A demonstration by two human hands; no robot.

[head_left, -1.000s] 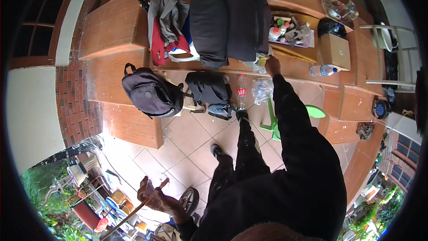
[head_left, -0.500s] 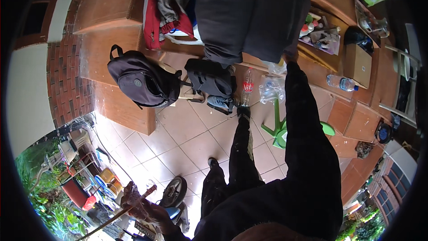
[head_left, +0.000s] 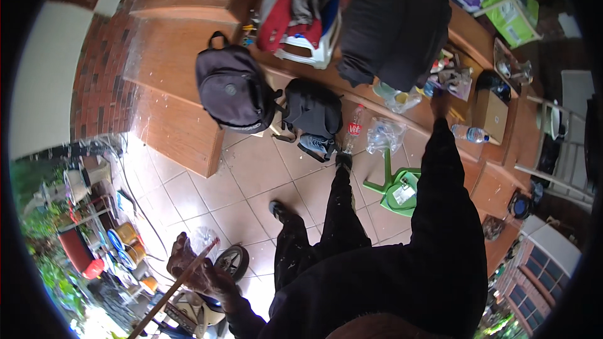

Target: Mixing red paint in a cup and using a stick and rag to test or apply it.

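Note:
My left hand (head_left: 191,270), at the lower left, is closed round a thin wooden stick (head_left: 162,302) with a reddish end. Something clear and plastic (head_left: 205,236) shows beside its fingers. My right arm reaches forward, and my right hand (head_left: 440,105) is at a wooden ledge, by a pile of small bottles and packets (head_left: 453,77). Its fingers are dark and partly hidden, so any hold is unclear. Just left of it lies a large black padded bundle (head_left: 396,25). Below the bundle is a clear plastic bag with something yellowish (head_left: 397,98).
Two black backpacks (head_left: 235,91) (head_left: 312,110) rest by the wooden steps (head_left: 179,125). A clear bottle with a red label (head_left: 355,127), a plastic bag (head_left: 384,135) and a green stool (head_left: 399,193) are on the tiles. A water bottle (head_left: 470,134) lies near a cardboard box (head_left: 490,115).
My right hand has moved from the black bundle's lower edge to the small bottles and packets. The view has shifted, and my left hand still grips the stick.

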